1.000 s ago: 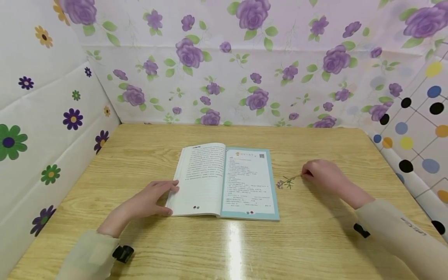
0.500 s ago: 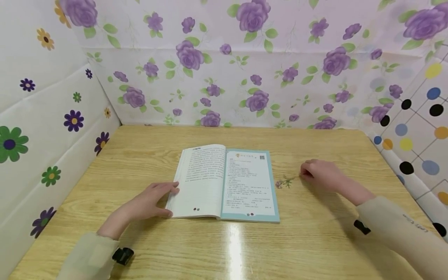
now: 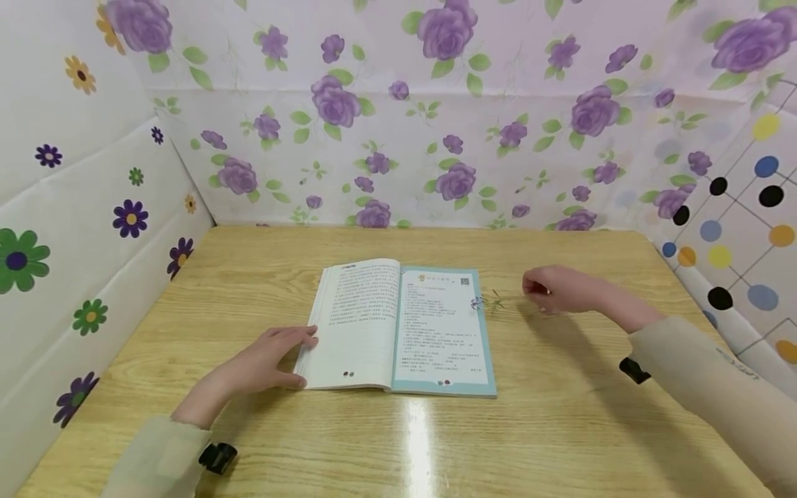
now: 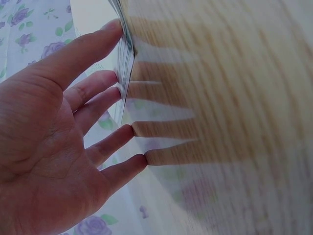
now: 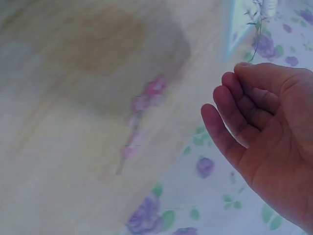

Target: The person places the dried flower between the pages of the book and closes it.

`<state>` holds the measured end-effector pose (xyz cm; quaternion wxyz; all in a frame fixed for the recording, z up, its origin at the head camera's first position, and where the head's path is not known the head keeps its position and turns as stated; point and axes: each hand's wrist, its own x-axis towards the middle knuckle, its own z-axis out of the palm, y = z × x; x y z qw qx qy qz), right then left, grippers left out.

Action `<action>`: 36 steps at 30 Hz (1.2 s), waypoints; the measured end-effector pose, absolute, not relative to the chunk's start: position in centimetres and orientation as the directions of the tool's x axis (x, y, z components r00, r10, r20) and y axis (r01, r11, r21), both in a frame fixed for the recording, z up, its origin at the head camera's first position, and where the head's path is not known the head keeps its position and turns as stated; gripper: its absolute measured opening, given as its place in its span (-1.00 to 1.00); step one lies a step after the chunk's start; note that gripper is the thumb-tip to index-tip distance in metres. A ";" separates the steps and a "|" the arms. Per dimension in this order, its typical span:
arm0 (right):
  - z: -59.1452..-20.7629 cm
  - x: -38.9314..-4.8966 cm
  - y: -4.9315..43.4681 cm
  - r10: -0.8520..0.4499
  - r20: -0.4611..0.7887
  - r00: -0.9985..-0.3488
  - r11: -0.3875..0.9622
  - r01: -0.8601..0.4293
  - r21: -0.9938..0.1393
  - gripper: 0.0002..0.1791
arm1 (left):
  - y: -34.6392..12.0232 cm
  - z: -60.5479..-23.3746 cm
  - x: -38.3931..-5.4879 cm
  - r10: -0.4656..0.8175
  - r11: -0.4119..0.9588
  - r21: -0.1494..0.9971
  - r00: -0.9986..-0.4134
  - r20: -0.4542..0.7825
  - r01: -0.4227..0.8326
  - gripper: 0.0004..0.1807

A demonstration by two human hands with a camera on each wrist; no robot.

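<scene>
An open book (image 3: 442, 332) lies on the wooden table, its right page bordered in light blue. My left hand (image 3: 264, 360) rests at the book's lower left edge. In the left wrist view, its fingers are extended, with thumb and fingertips against the page edges (image 4: 126, 63). My right hand (image 3: 566, 289) is right of the book, pinching the thin stem of a small flower sprig (image 3: 495, 301) between thumb and fingertips. The sprig's purple blossoms overlap the right page's edge; whether they touch it I cannot tell. The right wrist view shows the sprig (image 5: 254, 14) beyond the thumb.
A blurred pink flower sprig (image 5: 139, 117) shows on the wood in the right wrist view. Floral sheeting (image 3: 398, 138) stands behind the wooden table (image 3: 349, 443). Patterned side panels flank it left (image 3: 93, 263) and right (image 3: 747, 207).
My right hand has moved slightly away from me and to the left. The flower sprig has gone with it, from beside the book to over its right edge. The left hand stays put.
</scene>
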<state>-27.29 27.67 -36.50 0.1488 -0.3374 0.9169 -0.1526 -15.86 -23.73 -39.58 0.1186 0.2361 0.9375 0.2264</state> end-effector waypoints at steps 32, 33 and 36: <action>-35.5 -30.9 17.6 -0.748 -0.254 -0.613 0.663 -0.709 -0.241 -0.90 | -24.0 -40.0 -15.9 0.498 0.781 0.487 -0.861 -0.107 0.391 -0.40; -35.5 -30.9 17.4 -0.746 -0.260 -0.613 0.665 -0.707 -0.241 -0.90 | -24.0 -40.0 -15.9 0.498 0.781 0.487 -0.860 -0.108 0.391 -0.40; -35.6 -31.1 16.8 -0.738 -0.267 -0.620 0.674 -0.699 -0.239 -0.88 | -24.1 -40.0 -15.9 0.500 0.779 0.489 -0.859 -0.108 0.391 -0.40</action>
